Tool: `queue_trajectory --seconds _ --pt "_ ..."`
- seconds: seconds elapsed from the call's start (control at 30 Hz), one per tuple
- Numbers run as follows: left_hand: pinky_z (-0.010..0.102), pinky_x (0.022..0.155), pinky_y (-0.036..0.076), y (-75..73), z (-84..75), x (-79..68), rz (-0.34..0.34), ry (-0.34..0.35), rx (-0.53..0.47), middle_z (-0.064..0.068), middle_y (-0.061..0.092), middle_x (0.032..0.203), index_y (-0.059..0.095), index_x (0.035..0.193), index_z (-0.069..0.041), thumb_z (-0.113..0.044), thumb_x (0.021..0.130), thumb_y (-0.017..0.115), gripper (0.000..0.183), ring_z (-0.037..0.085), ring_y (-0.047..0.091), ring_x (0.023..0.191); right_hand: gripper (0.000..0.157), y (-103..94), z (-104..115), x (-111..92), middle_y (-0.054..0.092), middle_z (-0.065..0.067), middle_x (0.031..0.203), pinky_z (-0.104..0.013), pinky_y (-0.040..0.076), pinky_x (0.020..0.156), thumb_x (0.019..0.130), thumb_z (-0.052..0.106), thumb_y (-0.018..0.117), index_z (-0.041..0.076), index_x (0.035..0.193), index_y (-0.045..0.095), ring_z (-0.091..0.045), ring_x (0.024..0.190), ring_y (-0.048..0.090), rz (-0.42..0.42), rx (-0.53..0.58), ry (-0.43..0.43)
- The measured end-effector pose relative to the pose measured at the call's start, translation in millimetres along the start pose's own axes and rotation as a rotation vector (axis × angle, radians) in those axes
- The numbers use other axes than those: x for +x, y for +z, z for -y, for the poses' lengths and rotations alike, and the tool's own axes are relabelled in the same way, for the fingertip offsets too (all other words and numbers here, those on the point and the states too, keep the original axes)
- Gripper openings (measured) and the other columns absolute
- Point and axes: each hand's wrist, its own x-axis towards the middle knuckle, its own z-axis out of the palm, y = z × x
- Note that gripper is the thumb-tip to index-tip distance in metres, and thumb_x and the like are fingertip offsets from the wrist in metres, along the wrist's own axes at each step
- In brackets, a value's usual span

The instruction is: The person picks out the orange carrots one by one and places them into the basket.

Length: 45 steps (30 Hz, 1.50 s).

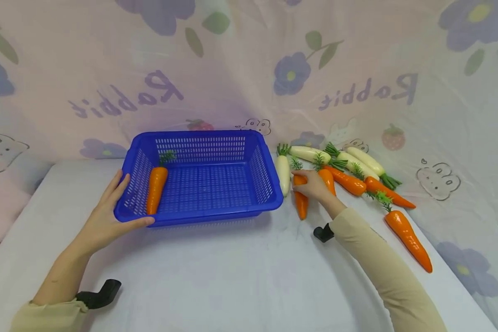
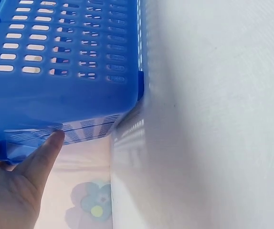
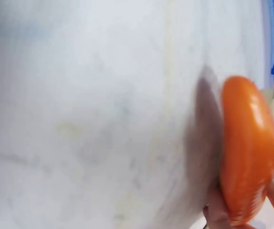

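A blue basket (image 1: 203, 214) stands on the table with one orange carrot (image 1: 156, 189) lying along its left side. My left hand (image 1: 103, 216) spans the basket's front left corner, its thumb along the front rim and its other fingers at the left rim. The left wrist view shows a finger against the basket's outer wall (image 2: 65, 100). To the right of the basket, my right hand (image 1: 313, 184) pinches a carrot (image 1: 301, 203) between thumb and fingers. Up close, the right wrist view shows that carrot (image 3: 247, 143) with fingertips around its thick end.
A white radish (image 1: 282, 173) lies between the basket and the held carrot. Farther right are several more white radishes (image 1: 358, 166) and carrots (image 1: 348, 180), with one carrot (image 1: 408, 240) nearer the table's right edge. A printed cloth (image 1: 232, 69) hangs behind.
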Motion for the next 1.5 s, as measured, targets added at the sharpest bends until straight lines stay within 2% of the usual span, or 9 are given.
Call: queue_trajectory --seconds 0.13,0.33,0.57,0.83,1.13,1.37,1.5 --pt "0.081 0.099 0.006 -0.6 -0.4 0.2 -0.001 -0.008 0.0 -0.002 -0.014 0.162 0.0 0.155 -0.024 -0.035 0.078 0.079 0.111 0.046 -0.007 0.145 0.053 -6.3 1.1 -0.2 0.046 -0.026 0.141 -0.058 0.034 0.107 0.086 0.013 0.063 0.005 0.137 0.052 -0.043 0.128 0.041 -0.088 0.051 -0.017" --pt "0.081 0.099 0.006 -4.3 2.6 0.5 0.001 -0.018 0.008 -0.002 -0.015 0.161 -0.001 0.155 -0.025 -0.035 0.078 0.078 0.111 0.046 -0.008 0.145 0.054 -19.2 9.5 -3.0 0.038 -0.02 0.149 -0.056 0.039 0.104 0.09 0.016 0.063 0.013 0.142 0.048 -0.04 0.133 0.037 -0.123 0.131 -0.002" --pt "0.08 0.1 0.005 -4.4 4.4 1.4 0.0 -0.016 0.008 -0.002 -0.015 0.161 0.0 0.155 -0.023 -0.035 0.078 0.079 0.111 0.045 -0.008 0.145 0.054 -30.8 14.9 -13.1 0.035 -0.016 0.151 -0.054 0.043 0.099 0.091 0.017 0.063 0.013 0.143 0.047 -0.038 0.126 0.043 -0.112 0.214 -0.018" --pt "0.08 0.1 0.004 -3.9 3.4 0.1 -0.002 -0.012 -0.005 -0.001 -0.015 0.161 0.0 0.155 -0.022 -0.034 0.077 0.079 0.112 0.045 -0.009 0.145 0.055 -42.4 23.3 -14.2 0.034 -0.014 0.153 -0.056 0.042 0.1 0.092 0.022 0.063 0.018 0.144 0.045 -0.042 0.127 0.041 -0.096 0.202 -0.041" --pt "0.08 0.101 0.006 -2.4 2.0 0.3 0.004 -0.012 -0.008 -0.001 -0.015 0.161 0.0 0.155 -0.021 -0.034 0.077 0.079 0.112 0.046 -0.007 0.145 0.055 -59.8 48.1 -13.1 0.04 -0.016 0.147 -0.054 0.048 0.093 0.092 0.027 0.063 0.022 0.144 0.046 -0.043 0.126 0.048 -0.074 0.205 -0.046" --pt "0.08 0.1 0.005 -1.3 0.2 0.4 -0.001 -0.002 -0.01 0.0 -0.014 0.162 0.001 0.155 -0.019 -0.034 0.077 0.079 0.112 0.046 -0.007 0.145 0.056 -68.4 72.4 -11.2 0.04 -0.01 0.149 -0.059 0.043 0.099 0.092 0.029 0.064 0.023 0.144 0.046 -0.043 0.128 0.046 -0.052 0.201 -0.102" --pt "0.08 0.1 0.006 -0.4 -0.6 0.8 0.003 -0.004 -0.007 0.0 -0.014 0.162 0.001 0.155 -0.019 -0.034 0.077 0.079 0.111 0.046 -0.007 0.145 0.055 -67.9 83.2 -8.3 0.041 -0.008 0.149 -0.055 0.046 0.098 0.091 0.027 0.065 0.023 0.143 0.047 -0.041 0.126 0.049 -0.054 0.199 -0.141"
